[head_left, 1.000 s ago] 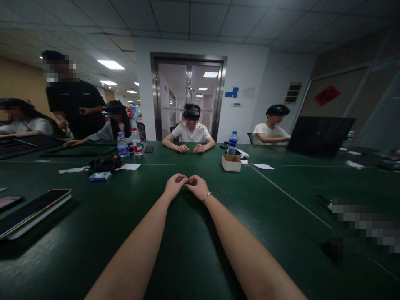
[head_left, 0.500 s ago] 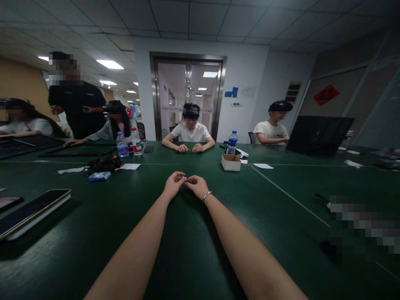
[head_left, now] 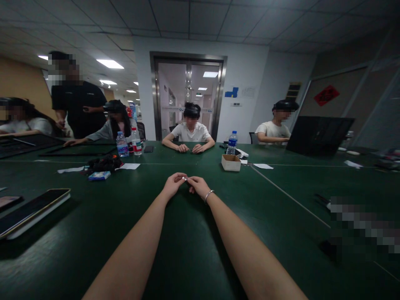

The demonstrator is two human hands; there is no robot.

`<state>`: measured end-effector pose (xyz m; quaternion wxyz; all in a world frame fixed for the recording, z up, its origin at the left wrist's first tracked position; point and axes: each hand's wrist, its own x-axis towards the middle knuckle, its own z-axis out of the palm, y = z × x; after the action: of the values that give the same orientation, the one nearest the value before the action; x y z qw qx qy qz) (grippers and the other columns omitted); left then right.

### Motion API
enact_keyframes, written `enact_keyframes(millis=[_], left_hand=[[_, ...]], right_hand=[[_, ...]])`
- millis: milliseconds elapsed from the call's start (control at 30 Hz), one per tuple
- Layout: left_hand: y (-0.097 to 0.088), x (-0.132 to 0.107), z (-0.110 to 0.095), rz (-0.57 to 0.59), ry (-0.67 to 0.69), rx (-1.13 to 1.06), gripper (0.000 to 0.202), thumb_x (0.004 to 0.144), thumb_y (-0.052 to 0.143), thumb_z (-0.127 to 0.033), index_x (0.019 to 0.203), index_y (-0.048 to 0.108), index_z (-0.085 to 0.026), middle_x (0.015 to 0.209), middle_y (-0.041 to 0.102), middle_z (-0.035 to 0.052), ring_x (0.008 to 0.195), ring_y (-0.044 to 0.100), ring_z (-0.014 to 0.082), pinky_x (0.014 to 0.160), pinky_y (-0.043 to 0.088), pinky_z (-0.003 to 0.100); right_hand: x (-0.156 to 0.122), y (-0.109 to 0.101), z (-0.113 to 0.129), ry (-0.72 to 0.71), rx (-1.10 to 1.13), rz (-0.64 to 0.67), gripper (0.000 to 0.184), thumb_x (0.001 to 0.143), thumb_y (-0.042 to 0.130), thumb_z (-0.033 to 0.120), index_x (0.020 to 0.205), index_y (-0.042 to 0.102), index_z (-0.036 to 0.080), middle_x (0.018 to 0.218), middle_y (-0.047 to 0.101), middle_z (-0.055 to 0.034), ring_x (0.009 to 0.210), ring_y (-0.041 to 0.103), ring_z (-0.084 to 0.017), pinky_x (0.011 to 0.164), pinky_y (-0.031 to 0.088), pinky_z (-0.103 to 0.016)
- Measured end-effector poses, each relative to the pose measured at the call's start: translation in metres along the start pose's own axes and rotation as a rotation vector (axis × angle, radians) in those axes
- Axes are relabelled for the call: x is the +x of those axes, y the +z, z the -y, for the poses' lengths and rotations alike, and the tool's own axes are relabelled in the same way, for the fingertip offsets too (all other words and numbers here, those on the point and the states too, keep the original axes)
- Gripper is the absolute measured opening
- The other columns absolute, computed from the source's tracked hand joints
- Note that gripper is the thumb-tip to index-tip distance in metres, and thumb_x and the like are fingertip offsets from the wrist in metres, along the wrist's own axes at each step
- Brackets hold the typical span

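Both my arms reach forward over the dark green table (head_left: 193,233), and the hands meet near its middle. My left hand (head_left: 173,186) is closed in a pinch on a small shiny metallic piece (head_left: 184,179), too small to name. From the other side my right hand (head_left: 198,186) pinches at the same piece with thumb and forefinger, its other fingers curled beneath. A silver bracelet (head_left: 208,196) circles my right wrist. Fingers cover most of the piece.
Ahead on the right stand a small open box (head_left: 231,163) and a water bottle (head_left: 232,143). Left lie a phone (head_left: 37,210), a blue-white packet (head_left: 99,176) and a black bundle (head_left: 104,163). Two bottles (head_left: 122,145) stand behind. Several people sit around; one person (head_left: 79,104) stands.
My right hand has shifted its fingers slightly, with the lower ones now showing below. The small metallic piece shows more brightly between the fingertips. The standing person has lowered one hand.
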<state>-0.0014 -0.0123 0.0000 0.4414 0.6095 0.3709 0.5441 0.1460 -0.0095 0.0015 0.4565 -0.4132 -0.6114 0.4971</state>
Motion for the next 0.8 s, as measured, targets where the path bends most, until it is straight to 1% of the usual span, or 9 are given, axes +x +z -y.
enact_keyframes(millis=[100,200,333,500,667,800], left_hand=[[-0.0004,-0.0003,-0.0011,-0.004,-0.002,0.015,0.031,0.064,0.068,-0.032,0.089,0.06,-0.015,0.093,0.065,0.0092,0.091,0.06,0.021,0.081,0.046,0.034],[0.0001,-0.0004,-0.0022,-0.008,-0.004,0.02,0.031,0.064,0.068,-0.034,0.087,0.061,-0.015,0.091,0.066,0.0093,0.089,0.06,0.0214,0.08,0.046,0.034],[0.0006,0.0009,-0.001,-0.045,-0.022,0.051,0.031,0.063,0.068,-0.036,0.084,0.063,-0.014,0.087,0.066,0.0089,0.085,0.061,0.0211,0.077,0.047,0.033],[0.0005,0.0041,0.0032,-0.115,-0.047,0.099,0.031,0.06,0.069,-0.038,0.078,0.065,-0.013,0.076,0.066,0.0076,0.075,0.061,0.0193,0.07,0.047,0.03],[0.0013,0.0043,0.0027,-0.11,-0.089,0.158,0.032,0.062,0.065,-0.044,0.07,0.065,-0.014,0.061,0.063,0.0047,0.059,0.056,0.0154,0.058,0.043,0.025],[0.0005,0.0045,0.0039,-0.113,-0.135,0.243,0.036,0.064,0.061,-0.05,0.065,0.064,-0.014,0.055,0.06,0.0035,0.052,0.051,0.0137,0.051,0.036,0.023]], right_hand=[[-0.0014,0.0008,-0.0001,0.023,0.077,0.034,0.019,0.081,0.052,0.031,0.086,0.057,0.013,0.058,0.055,0.0024,0.035,0.048,-0.006,0.031,0.031,-0.015],[-0.0022,0.0016,0.0002,0.036,0.103,0.031,0.019,0.083,0.049,0.03,0.092,0.053,0.014,0.056,0.053,0.0035,0.034,0.048,-0.006,0.03,0.031,-0.014],[-0.0009,0.0036,-0.0011,0.011,0.052,-0.014,0.021,0.081,0.052,0.029,0.097,0.048,0.016,0.057,0.052,0.0054,0.034,0.049,-0.006,0.031,0.034,-0.014],[-0.0011,0.0059,-0.0019,-0.062,-0.021,-0.082,0.029,0.075,0.057,0.026,0.099,0.045,0.018,0.066,0.05,0.0066,0.034,0.05,-0.005,0.031,0.035,-0.014],[-0.0047,0.0048,-0.0001,-0.125,-0.104,-0.132,0.035,0.069,0.061,0.025,0.101,0.048,0.019,0.074,0.047,0.0058,0.04,0.05,-0.004,0.036,0.04,-0.016],[-0.0057,0.0038,-0.0002,-0.189,-0.164,-0.137,0.035,0.066,0.062,0.025,0.099,0.052,0.021,0.076,0.048,0.0047,0.048,0.049,-0.005,0.042,0.044,-0.018]])
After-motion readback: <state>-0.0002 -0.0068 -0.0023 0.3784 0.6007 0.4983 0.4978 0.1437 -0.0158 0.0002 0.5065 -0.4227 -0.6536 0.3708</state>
